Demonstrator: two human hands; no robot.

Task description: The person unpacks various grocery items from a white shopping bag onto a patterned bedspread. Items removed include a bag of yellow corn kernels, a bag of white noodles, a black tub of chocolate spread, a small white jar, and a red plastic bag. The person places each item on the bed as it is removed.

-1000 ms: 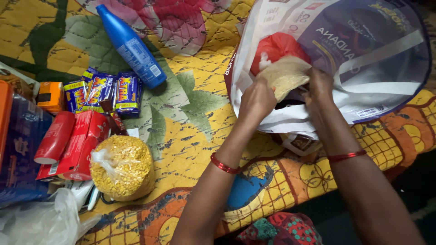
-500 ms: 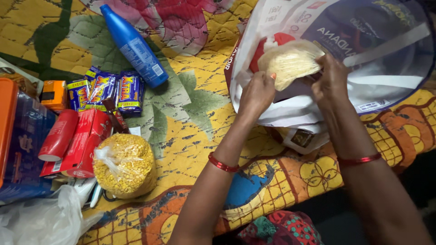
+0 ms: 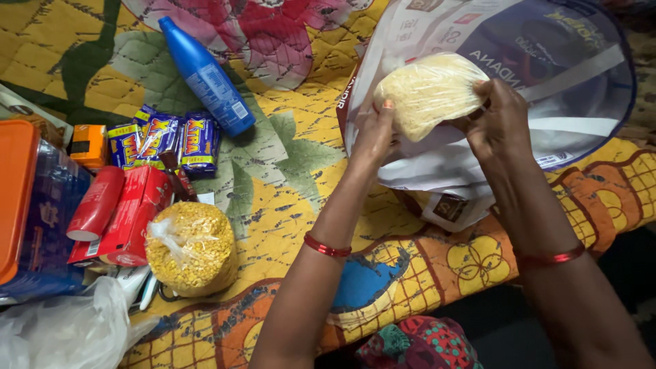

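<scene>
Head view: clear packet of pale grain (image 3: 429, 92), plump and bulging, gripped between left hand (image 3: 372, 137) and right hand (image 3: 502, 126), fingers closed on its ends, just above mouth of white carrier bag (image 3: 560, 130); bag contents beneath packet hidden, packet underside unseen

grain pkt (image 3: 429, 92) over bag (image 3: 547, 116), bottle (image 3: 205, 74) left, lentil pkt (image 3: 191, 247) nearer

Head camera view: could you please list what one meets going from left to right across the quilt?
Orange-lidded blue container → red tube → tied bag of yellow lentils → blue bottle → left hand → clear packet of pale grain → right hand → large white and blue carrier bag.
</scene>
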